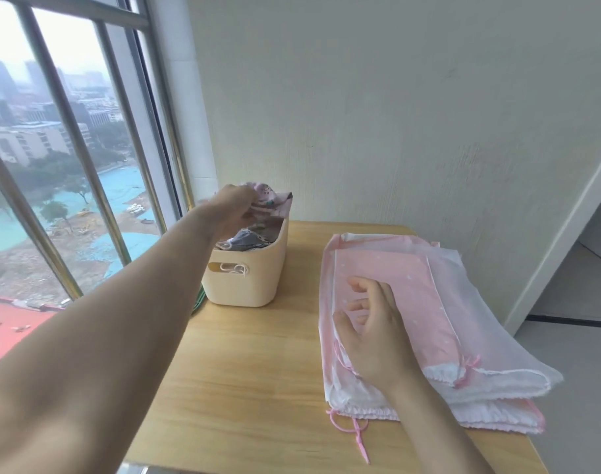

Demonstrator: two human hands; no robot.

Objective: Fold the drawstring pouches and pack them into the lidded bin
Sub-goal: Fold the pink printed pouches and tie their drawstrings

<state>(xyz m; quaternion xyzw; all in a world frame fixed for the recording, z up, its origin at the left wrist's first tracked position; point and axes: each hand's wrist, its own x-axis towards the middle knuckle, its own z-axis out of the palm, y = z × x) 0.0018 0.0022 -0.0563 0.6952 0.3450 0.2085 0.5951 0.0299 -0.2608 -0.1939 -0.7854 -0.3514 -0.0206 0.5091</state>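
- Nearest the camera, the person's bare left forearm crosses the lower left and reaches out over the bin.
- Left hand [235, 208] is at the far end of the cream plastic bin [246, 275]; its fingers are curled round a folded, patterned pink fabric pouch [273, 200], held at the bin's far rim.
- Cream plastic bin stands on the light wooden table [244, 381], at the left side near the window [63, 148]. More folded fabric, grey and pink, lies inside it. White cord shows through the handle slot on the near wall.
- Right hand [370, 331] hovers over or rests on the stack of pink and white drawstring pouches [429, 319]; contact cannot be told. Its fingers are loosely spread and hold nothing.
- Stack of pouches lies flat on the right half of the table, well apart from the bin, its outer edge overhanging the table's right side.
- Pink drawstring cord [352, 434] trails from the stack's near-left corner onto the wood.
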